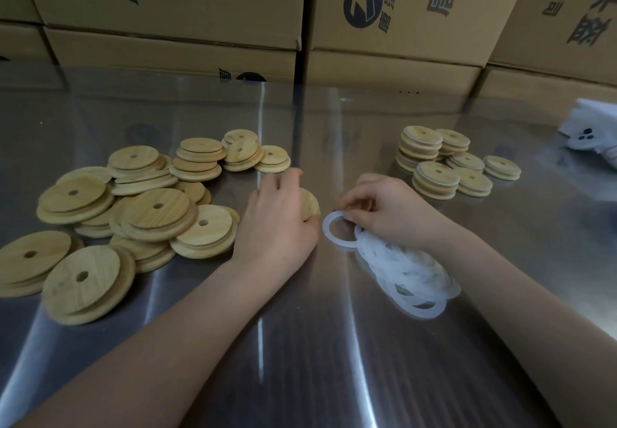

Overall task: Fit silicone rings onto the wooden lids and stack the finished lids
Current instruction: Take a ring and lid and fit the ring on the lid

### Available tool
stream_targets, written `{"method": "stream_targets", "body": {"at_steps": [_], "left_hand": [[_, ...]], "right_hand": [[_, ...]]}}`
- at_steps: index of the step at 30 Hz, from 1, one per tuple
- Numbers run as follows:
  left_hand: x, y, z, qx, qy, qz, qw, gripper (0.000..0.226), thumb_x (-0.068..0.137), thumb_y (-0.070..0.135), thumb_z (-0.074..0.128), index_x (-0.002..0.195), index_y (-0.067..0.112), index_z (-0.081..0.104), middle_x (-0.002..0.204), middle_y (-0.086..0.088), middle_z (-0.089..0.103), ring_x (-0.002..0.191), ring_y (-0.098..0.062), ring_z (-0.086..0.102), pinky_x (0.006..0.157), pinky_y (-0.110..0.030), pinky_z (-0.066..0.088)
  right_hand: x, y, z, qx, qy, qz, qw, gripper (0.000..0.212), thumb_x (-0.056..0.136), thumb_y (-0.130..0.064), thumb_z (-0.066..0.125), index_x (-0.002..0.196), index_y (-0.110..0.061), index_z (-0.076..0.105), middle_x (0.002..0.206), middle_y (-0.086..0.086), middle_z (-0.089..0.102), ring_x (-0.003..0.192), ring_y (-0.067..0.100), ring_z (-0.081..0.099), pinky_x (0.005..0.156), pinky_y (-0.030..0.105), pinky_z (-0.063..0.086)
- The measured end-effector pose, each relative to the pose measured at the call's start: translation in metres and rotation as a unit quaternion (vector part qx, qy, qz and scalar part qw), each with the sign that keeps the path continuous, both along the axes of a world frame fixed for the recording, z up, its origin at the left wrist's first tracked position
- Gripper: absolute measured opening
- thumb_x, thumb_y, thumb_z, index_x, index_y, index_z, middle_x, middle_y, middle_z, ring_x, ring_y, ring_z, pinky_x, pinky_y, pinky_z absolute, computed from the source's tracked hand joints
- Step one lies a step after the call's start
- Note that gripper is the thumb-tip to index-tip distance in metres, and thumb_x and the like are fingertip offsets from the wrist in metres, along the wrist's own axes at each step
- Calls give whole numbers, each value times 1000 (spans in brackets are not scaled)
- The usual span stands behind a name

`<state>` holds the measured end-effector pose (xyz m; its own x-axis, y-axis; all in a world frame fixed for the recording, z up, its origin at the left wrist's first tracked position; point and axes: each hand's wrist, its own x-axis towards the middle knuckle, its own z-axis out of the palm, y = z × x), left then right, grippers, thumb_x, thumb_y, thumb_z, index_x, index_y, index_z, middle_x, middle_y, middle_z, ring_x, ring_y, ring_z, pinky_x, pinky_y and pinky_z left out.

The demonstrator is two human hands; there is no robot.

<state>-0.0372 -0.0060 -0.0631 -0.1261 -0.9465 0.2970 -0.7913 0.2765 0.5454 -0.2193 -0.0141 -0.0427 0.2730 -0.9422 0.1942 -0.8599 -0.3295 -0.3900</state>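
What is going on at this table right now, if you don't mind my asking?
A person is fitting silicone rings onto wooden lids. The left hand holds a lid, while the right hand picks one ring from the ring pile. Bare lids lie on the left; finished stacks stand on the right.

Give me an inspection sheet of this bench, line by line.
Surface: shiny metal table, reflective.
Job's things: loose pile of bare wooden lids on the left; heap of white silicone rings near centre; finished lids in short stacks on the right.
Clutter: white object at far right edge, unclear what.
Grippers: left hand holds one lid; right hand pinches one ring.
Cables: nothing seen.
Surroundings: printed cardboard boxes stacked behind.
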Motion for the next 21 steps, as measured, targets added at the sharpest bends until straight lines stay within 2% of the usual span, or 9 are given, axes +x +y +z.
{"method": "stream_targets", "body": {"at_steps": [3,6,8,10,11,13,16,18,21], "left_hand": [[-1,-2,0,-13,27,-6,1000,69,83,26,72,142,25,36,137,-3,42,122,-27,48,88,-33,41],[-1,-3,0,-15,95,-16,995,71,78,19,77,139,26,41,136,-1,40,119,-16,46,85,-17,33],[-1,-4,0,-9,140,-21,990,71,76,13,78,137,26,44,136,1,40,110,-4,40,76,-2,31],[-1,-4,2,5,188,-19,982,71,74,8,79,134,27,47,135,2,41,105,1,36,71,4,30],[-1,-5,3,16,216,-15,976,70,73,7,79,133,27,48,134,3,42,106,1,37,73,2,30],[1,-5,5,45,273,-10,961,71,71,5,79,131,29,49,133,4,45,108,-1,41,85,-8,33],[1,-4,9,95,352,-6,931,74,68,1,81,130,27,51,132,3,51,118,-12,49,103,-33,43],[1,-3,10,129,403,-2,906,77,67,-1,82,132,25,51,130,2,54,121,-18,51,105,-41,45],[1,-3,11,181,467,-11,866,82,68,-3,83,137,22,49,131,1,55,120,-20,55,102,-41,49]], "right_hand": [[0,1,2,-8,-19,-1,1000,16,85,-8,70,85,-23,68,85,-13,53,77,3,56,74,16,44],[-2,1,3,-1,-66,-11,998,24,85,-6,69,79,-28,62,86,-11,57,74,3,56,69,11,43],[-4,2,4,13,-111,-17,994,22,86,-6,69,79,-26,64,83,-10,60,70,0,56,66,11,44],[-5,2,5,25,-151,-20,988,19,87,-6,68,81,-24,65,76,-11,63,66,-2,57,65,12,46],[-5,3,6,26,-168,-21,985,19,88,-7,68,81,-24,65,74,-11,63,65,-1,57,65,14,47],[-6,3,8,22,-199,-21,980,20,88,-6,68,80,-24,65,75,-10,65,70,4,60,69,20,50],[-7,4,10,13,-249,-16,968,19,89,-4,67,82,-21,65,82,-2,65,77,15,61,75,31,53],[-8,4,12,5,-281,-11,960,19,89,-1,65,83,-19,64,82,2,64,76,19,59,73,33,52],[-8,4,13,-7,-328,-9,945,21,90,3,63,83,-18,63,78,2,63,73,19,58,66,29,50]]}}
